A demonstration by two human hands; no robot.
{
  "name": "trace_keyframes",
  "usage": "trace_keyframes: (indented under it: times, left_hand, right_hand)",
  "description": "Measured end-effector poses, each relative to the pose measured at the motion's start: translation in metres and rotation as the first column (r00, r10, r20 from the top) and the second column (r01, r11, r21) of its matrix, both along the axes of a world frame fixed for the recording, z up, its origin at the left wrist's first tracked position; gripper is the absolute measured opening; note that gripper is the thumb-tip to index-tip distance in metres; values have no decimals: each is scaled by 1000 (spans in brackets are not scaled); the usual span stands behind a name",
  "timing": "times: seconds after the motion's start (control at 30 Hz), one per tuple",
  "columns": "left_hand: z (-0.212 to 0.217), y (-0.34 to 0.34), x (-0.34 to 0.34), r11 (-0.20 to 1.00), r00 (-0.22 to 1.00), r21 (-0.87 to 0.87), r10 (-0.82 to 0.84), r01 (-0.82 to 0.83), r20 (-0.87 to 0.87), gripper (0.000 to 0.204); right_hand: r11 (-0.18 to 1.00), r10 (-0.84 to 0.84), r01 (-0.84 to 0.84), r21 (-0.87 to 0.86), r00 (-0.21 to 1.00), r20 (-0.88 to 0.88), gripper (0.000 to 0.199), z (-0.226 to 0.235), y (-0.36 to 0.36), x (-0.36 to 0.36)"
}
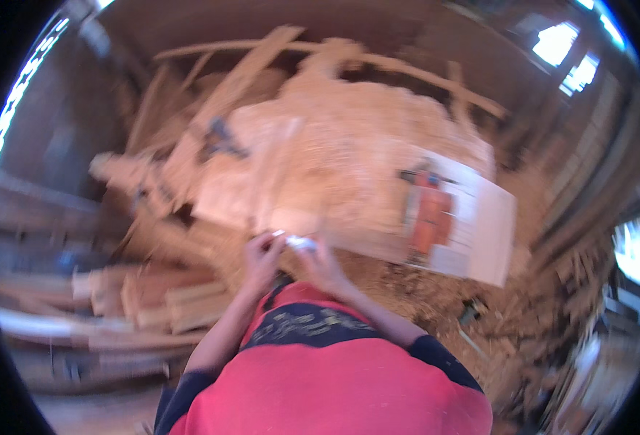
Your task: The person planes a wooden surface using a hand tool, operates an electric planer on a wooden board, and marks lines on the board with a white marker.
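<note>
Close together in front of my body, both hands are raised near the front edge of a wooden bench (pixel 367 243) strewn with sawdust. My left hand (pixel 262 255) is closed, thumb and fingers pinched at a tiny white bit (pixel 279 233). Between the fingers of my right hand (pixel 323 267) is a small white object (pixel 302 243), too blurred to name. Whether the two white pieces are joined, I cannot tell. To the right on the bench, an orange tool-like thing (pixel 431 217) with a dark bar at its top lies against a white sheet (pixel 490 232).
A dark tool (pixel 223 138) rests at the bench's left side, beside a long slanted board (pixel 244 83). Cut timber pieces (pixel 178 301) are stacked at the lower left. Wood scraps and shavings (pixel 508 326) cover the ground at the right. Motion blurs the whole scene.
</note>
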State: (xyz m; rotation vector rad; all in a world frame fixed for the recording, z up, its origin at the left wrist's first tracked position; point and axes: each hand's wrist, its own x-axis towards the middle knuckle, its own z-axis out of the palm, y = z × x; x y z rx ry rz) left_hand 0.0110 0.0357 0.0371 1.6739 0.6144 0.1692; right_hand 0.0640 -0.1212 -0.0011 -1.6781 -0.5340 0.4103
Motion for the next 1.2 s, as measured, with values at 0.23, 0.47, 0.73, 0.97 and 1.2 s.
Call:
trace_keyframes:
  times: [0.23, 0.47, 0.73, 0.97, 1.2]
  left_hand:
    - [-26, 163, -19, 956, 942, 92, 252, -278, 222, 16]
    - [-96, 474, -48, 640, 731, 374, 655, -671, 191, 18]
    - [-189, 762, -1, 470, 729, 697, 676, -542, 112, 21]
    - [-250, 869, 48, 418, 679, 762, 733, -495, 39, 22]
    - [-304, 902, 38, 518, 787, 789, 613, -330, -73, 24]
  right_hand:
    - [994, 34, -39, -105, 998, -53, 60, -8, 114, 7]
    - [868, -143, 201, -453, 977, 159, 28, -13, 161, 41]
    - [615, -287, 274, -740, 951, 113, 24, -21, 150, -6]
    - [414, -329, 267, -870, 935, 131, 20, -49, 98, -66]
    - [385, -160, 248, -889, 967, 201, 12, -56, 111, -68]
